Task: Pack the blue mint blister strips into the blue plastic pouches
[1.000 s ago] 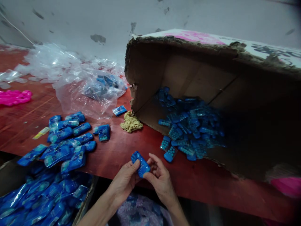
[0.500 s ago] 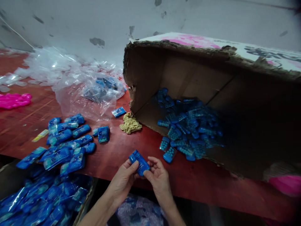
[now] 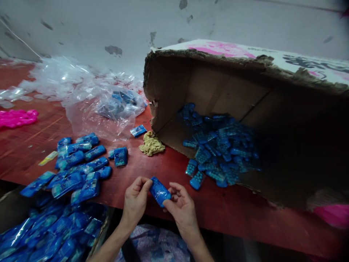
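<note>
A small blue candy pack in a shiny wrapper is held over the table's front edge, tilted. My right hand grips its lower right end between thumb and fingers. At the pack's upper left corner, my left hand is closed in a pinch. To the left lie several wrapped blue packs in a loose pile, with another pack a little apart. Clear, blue-capped containers of small blue balls are heaped in the mouth of a cardboard box.
The worn cardboard box lies on its side on the red table. A crumpled yellow cloth sits by its corner. Clear plastic bags and a pink item are further left. Below, a carton holds many blue packs.
My left hand has shifted left to the pack's upper corner, its fingers pinched. The pack's front is more exposed, while my right hand stays at its lower end.
</note>
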Demonstrator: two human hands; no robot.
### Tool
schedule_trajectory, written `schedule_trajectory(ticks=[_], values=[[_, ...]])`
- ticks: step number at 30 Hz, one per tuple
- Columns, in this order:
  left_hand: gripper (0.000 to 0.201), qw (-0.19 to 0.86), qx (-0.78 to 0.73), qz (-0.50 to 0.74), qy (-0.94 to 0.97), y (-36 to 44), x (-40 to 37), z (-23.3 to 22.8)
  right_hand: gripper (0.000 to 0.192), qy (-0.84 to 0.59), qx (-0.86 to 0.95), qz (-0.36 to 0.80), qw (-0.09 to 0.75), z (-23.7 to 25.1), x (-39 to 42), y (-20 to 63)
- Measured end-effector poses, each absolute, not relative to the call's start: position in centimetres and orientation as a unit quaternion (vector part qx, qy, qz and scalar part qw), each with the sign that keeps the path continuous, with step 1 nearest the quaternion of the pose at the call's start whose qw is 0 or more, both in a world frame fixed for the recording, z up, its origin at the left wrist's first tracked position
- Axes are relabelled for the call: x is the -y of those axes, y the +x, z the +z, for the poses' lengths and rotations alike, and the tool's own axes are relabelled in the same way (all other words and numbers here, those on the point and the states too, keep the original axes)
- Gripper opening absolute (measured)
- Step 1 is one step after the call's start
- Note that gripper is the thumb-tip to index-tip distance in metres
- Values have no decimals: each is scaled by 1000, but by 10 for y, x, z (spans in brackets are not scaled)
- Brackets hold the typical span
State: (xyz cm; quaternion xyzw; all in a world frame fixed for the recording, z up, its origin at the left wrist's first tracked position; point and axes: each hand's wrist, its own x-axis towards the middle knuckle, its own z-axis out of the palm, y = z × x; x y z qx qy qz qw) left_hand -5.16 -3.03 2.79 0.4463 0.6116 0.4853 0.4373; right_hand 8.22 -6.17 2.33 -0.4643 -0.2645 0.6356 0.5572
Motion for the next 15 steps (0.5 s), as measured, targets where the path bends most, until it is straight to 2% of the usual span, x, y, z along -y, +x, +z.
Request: schedule_trajectory(ticks=[3,6,8,11,15], values=[[23,405,-611,487,474,-51,32,26,41,-467,258,630,564,23,62,79],[19,428,-604,498,451,-49,30,28,40,-471,261,619,571,19,64,79],[19,483,-600,517,374,-46,29,30,38,-483,286,595,576,16,65,80],[38,613,-571,491,238,-43,29,33,38,-524,391,509,560,16,69,84],[23,754,-473,418,182,-40,33,38,41,-524,552,392,517,23,74,89]])
